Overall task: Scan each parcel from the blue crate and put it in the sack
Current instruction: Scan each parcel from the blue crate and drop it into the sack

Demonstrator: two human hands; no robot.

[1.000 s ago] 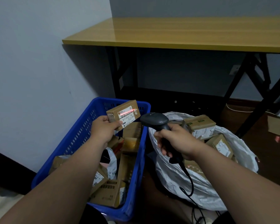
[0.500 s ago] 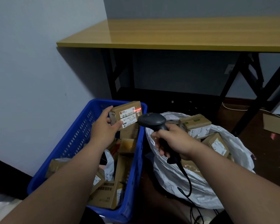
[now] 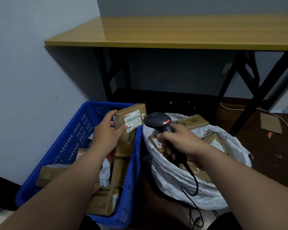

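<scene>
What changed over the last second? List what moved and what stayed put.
The red scan line that lay across the label of the held parcel is gone, and a red light now shows on the scanner. The parcel has tipped a little flatter. The left hand still grips the parcel above the blue crate, and the right hand still holds the scanner over the sack.

yellow table (image 3: pixel 173 33) | cardboard scrap (image 3: pixel 271 123) on floor | white cable (image 3: pixel 283 119)
</scene>
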